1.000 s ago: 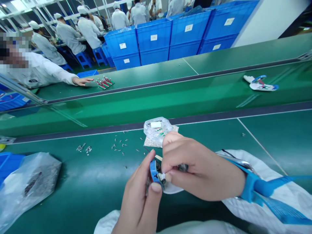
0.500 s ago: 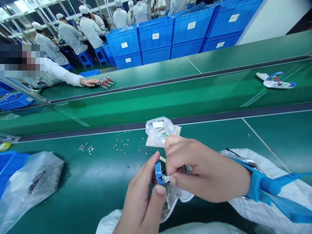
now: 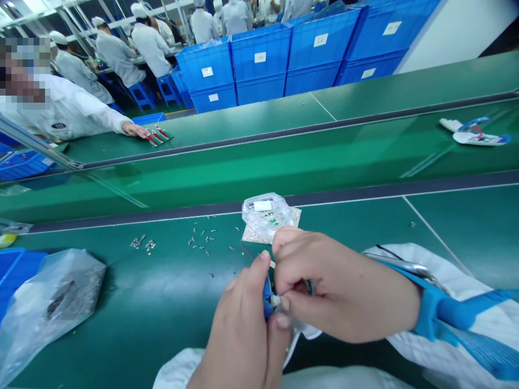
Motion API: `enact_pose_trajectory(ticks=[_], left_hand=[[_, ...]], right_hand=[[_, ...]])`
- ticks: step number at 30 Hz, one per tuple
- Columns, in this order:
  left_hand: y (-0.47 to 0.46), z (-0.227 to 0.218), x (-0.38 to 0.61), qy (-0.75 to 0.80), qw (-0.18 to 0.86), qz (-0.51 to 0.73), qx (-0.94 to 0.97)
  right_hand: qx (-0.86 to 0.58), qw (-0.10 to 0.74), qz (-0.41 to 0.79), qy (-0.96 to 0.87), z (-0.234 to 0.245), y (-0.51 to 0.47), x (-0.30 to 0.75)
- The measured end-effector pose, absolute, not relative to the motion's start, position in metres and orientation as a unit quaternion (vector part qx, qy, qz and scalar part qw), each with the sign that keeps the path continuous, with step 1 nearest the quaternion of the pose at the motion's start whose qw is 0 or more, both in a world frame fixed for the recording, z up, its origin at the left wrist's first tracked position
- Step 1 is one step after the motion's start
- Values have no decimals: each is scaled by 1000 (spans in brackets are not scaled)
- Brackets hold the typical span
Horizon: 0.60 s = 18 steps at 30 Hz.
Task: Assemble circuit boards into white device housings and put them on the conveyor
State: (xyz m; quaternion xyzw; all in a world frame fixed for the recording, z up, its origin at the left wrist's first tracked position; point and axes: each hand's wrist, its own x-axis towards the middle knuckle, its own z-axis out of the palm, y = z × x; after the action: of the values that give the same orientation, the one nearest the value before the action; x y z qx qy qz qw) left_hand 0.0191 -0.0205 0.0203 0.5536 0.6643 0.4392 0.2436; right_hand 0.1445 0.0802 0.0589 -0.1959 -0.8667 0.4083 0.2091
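My left hand (image 3: 243,324) is closed around a blue-and-white plastic housing (image 3: 267,300), thumb and fingers on its blue end. Its white part hangs below, mostly behind my hands. Against the blue end, my right hand (image 3: 328,283) pinches a small white piece (image 3: 276,301) between thumb and bent fingers. A thin dark wire and a pale strip poke out above the fingertips. The inside of the housing is largely covered by my fingers. Just beyond my hands lies a clear plastic bag (image 3: 267,219) of small pale parts.
Small metal parts (image 3: 198,240) are scattered on the green bench. At left a clear bag (image 3: 77,297) leans by a blue bin (image 3: 20,275). A green conveyor belt (image 3: 243,170) carries an open blue-and-white housing (image 3: 480,139). Across it, a co-worker's hand (image 3: 135,129) touches a green-and-red board (image 3: 160,136).
My left hand has shifted slightly right and covers more of the blue end. The housing on the belt has moved right. The co-worker's hand and board have moved left.
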Motion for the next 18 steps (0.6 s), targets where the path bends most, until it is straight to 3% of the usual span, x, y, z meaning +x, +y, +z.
enact_pose_trajectory(ticks=[5, 10, 14, 18], left_hand=[[-23, 23, 27, 732, 139, 326, 582], [-24, 17, 16, 696, 75, 251, 669], [-25, 13, 15, 682, 117, 256, 675], [-24, 24, 23, 708, 243, 274, 604]], right_hand=[[-252, 243, 390, -852, 60, 70, 142], [-251, 240, 399, -848, 59, 67, 145], [-233, 217, 428, -846, 55, 73, 149], [-233, 177, 455, -841, 56, 78, 150]])
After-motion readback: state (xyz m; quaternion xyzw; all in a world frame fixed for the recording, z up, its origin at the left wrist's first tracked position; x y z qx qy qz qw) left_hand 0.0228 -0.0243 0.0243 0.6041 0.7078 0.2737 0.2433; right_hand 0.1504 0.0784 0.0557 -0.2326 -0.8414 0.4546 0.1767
